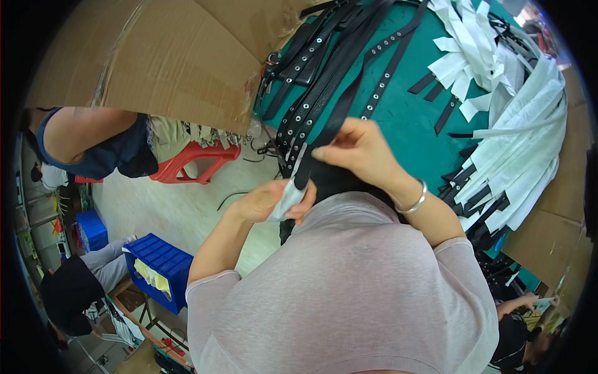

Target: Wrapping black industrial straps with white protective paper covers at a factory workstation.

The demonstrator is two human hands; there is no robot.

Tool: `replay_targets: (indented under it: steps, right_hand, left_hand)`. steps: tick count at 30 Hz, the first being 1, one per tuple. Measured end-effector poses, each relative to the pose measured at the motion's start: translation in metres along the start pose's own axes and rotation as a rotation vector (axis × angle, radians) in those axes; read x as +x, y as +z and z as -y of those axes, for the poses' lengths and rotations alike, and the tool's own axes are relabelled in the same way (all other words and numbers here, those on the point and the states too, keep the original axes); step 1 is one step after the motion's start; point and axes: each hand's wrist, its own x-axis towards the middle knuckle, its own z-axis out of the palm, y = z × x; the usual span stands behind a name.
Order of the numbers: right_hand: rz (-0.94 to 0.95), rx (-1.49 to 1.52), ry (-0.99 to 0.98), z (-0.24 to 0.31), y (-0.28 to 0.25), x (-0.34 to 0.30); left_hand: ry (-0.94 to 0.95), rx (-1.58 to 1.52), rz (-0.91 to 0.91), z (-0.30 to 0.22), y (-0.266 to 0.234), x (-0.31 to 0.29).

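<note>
My left hand is closed round a white sleeve, which looks like thin paper or plastic. The rounded end of a black belt strap sits at the sleeve's upper opening, and how far it reaches inside is hidden. My right hand pinches the same strap further up, thumb against fingers. From there the strap runs away over the green table. Several black belts with metal eyelets lie beside it, hanging over the near left edge of the table.
White-sleeved belts are heaped on the table's right side. A big cardboard box stands at the far left. Beyond it are a red plastic stool with a seated person, a blue crate, and other people at both sides.
</note>
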Motion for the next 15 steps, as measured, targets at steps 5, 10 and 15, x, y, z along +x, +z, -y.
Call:
replay_targets:
  steps: [5,10,15]
  right_hand:
    - [-0.075,-0.447,-0.256,0.05,-0.017,-0.006]
    - [-0.008,-0.575,-0.288,0.069,-0.01,-0.013]
    - [-0.004,-0.22,-0.12,0.098,-0.02,-0.009]
  left_hand:
    - [0.083,0.223,-0.118,-0.017,-0.007,0.013]
    - [0.148,0.383,-0.078,-0.055,0.007,0.046]
    - [0.146,0.515,0.116,-0.076,0.012,0.066]
